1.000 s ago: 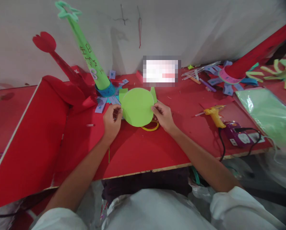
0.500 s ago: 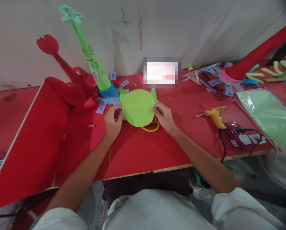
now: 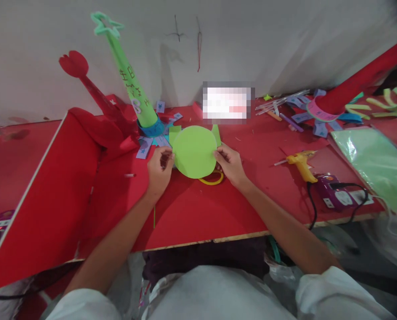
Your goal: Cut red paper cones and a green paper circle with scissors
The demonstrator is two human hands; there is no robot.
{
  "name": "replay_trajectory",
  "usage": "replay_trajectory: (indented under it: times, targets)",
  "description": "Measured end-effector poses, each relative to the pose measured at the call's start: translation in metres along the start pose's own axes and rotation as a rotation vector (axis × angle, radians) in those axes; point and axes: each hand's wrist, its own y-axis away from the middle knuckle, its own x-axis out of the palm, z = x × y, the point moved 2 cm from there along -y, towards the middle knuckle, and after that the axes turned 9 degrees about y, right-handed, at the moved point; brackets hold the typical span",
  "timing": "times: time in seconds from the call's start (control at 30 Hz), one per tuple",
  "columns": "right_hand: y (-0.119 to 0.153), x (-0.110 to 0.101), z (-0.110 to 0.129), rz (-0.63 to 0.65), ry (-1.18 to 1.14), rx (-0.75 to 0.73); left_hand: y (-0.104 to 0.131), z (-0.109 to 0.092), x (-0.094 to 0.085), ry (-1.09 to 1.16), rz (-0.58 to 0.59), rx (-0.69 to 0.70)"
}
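Note:
A round piece of lime-green craft sheet (image 3: 194, 152) is held up above the red table, facing me. My left hand (image 3: 160, 166) pinches its left edge between thumb and fingers. At the opposite edge, my right hand (image 3: 231, 162) pinches it too. Behind the disc, green scraps (image 3: 175, 133) stick out at its upper left and upper right. Below its lower right shows the yellow handle (image 3: 212, 178) of what seems to be a pair of scissors, the rest covered.
A yellow glue gun (image 3: 301, 163) lies right, beside a purple power socket (image 3: 335, 192). Left stand a green paper cone (image 3: 136, 95) and a red upright divider (image 3: 48, 191). Green sheets in plastic (image 3: 373, 162) and a red cone (image 3: 360, 75) occupy the right side.
The whole view has shifted slightly, so everything appears a little further right and lower. Both hands keep their pinch on the green disc.

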Motion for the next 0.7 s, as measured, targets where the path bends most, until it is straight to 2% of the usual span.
replay_trajectory:
  times: [0.7]
  targets:
    - [0.0013, -0.0021, 0.0027, 0.007, 0.012, 0.009, -0.0004, 0.0008, -0.0004, 0.005, 0.001, 0.028]
